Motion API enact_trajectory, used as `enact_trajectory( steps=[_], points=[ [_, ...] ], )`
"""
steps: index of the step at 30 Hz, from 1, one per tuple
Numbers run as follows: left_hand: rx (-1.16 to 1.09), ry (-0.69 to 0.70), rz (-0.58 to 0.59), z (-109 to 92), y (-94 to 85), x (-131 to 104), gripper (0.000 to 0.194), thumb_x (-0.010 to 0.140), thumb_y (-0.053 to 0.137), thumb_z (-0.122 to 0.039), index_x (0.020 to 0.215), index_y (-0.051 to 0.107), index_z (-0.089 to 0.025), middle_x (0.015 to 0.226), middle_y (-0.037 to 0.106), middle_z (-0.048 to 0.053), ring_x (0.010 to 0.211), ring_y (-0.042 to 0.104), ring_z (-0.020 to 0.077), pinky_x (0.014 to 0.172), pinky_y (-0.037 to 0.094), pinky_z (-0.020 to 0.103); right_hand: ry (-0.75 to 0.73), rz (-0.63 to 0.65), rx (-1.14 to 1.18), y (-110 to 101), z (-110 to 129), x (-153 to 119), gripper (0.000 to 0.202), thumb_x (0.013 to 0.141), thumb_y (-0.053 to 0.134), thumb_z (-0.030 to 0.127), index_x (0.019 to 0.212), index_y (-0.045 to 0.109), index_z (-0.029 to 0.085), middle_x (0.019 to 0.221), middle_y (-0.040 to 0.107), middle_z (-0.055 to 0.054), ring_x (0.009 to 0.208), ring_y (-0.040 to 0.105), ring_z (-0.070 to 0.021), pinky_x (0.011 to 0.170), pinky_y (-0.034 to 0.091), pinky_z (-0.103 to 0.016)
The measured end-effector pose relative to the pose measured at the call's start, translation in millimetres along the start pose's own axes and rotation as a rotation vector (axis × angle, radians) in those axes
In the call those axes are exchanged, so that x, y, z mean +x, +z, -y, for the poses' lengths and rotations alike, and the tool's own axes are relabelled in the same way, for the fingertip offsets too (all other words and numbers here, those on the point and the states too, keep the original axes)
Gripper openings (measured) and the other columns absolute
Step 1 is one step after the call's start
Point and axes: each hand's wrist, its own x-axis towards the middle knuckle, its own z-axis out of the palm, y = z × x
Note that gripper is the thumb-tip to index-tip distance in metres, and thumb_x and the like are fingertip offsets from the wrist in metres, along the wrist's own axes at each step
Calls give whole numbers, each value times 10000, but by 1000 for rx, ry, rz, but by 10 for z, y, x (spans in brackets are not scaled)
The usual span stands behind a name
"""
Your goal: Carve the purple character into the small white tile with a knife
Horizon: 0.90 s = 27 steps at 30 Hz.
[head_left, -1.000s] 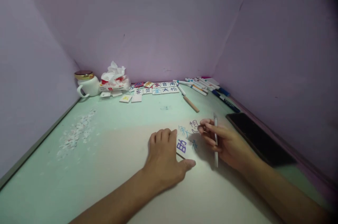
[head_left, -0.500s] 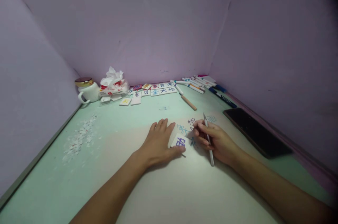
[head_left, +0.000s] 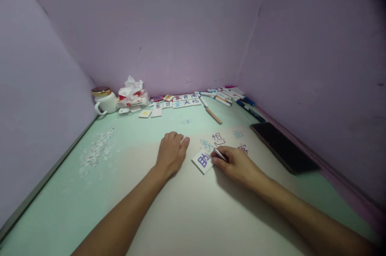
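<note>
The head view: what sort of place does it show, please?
Probably a small craft desk, though the wider room is not shown: a lettered tile lies at the right hand, markers lie towards the back, and small white scraps are scattered at left.

**Lilac walls [head_left: 181, 10] on three sides of my table [head_left: 132, 127]**

Before me I see the back wall [head_left: 193, 54], plain, with a few small dark marks. The left wall [head_left: 36, 99] and the right wall [head_left: 325, 46] meet it at visible seams; the right one looks darker. My table is pale green, with a greyish strip [head_left: 18, 214] along its left edge and a pinkish strip [head_left: 348, 200] along its right. The light is soft, rather dim.
</note>
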Motion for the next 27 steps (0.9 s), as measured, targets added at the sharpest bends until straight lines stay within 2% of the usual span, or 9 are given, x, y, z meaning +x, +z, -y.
enact_trajectory(
  steps=[10, 14, 17, 19, 22, 24, 27],
  points=[
    [-68, 7, -6, -166, -37, -307, 417, 951, 242, -378, 856, 599, -186, 945, 551, 68, 919, 477, 230, 846, 396, 392, 27, 3, -138, 60, 16, -400, 120, 753, 570, 300, 694, 589, 198, 606, 576, -14, 570, 480, -175, 546, 310, -277],
    [-112, 14, -23, -163, -64, -334, 422, 961, 242, -362, 838, 610, -195, 899, 563, 55, 893, 495, 215, 833, 407, 390, -43, 45, -103, 75, 15, -423, 113, 746, 589, 308, 737, 634, 205, 620, 587, -8, 589, 486, -173, 561, 313, -276],
    [-161, 39, -33, -148, -78, -354, 388, 969, 252, -331, 929, 609, -184, 934, 588, 50, 925, 526, 200, 861, 401, 393, -116, 109, -38, 53, 21, -414, 120, 749, 584, 285, 767, 673, 207, 663, 609, 2, 637, 504, -167, 593, 330, -268],
    [-193, 68, -26, -145, -89, -368, 393, 969, 246, -328, 967, 614, -190, 969, 608, 52, 953, 539, 196, 884, 397, 388, -136, 147, 8, 21, 27, -409, 161, 769, 569, 311, 719, 668, 194, 625, 576, 12, 610, 478, -152, 568, 322, -256],
    [-234, 104, 7, -141, -119, -371, 430, 963, 227, -340, 950, 638, -217, 979, 639, 48, 952, 558, 192, 893, 410, 369, -128, 195, 77, -39, 38, -401, 326, 830, 502, 375, 591, 597, 175, 525, 468, 27, 524, 402, -125, 506, 288, -247],
    [-258, 113, 38, -135, -150, -368, 403, 949, 269, -355, 946, 649, -220, 986, 655, 42, 956, 569, 191, 903, 416, 365, -106, 207, 123, -72, 41, -393, 392, 872, 435, 385, 565, 553, 172, 494, 420, 31, 493, 376, -118, 488, 278, -249],
    [-284, 97, 95, -133, -193, -407, 306, 868, 452, -403, 988, 654, -208, 1042, 657, 49, 1004, 569, 205, 925, 423, 357, -70, 217, 187, -94, 32, -377, 369, 871, 438, 363, 564, 520, 175, 482, 396, 37, 476, 364, -112, 479, 271, -248]
  ],
)
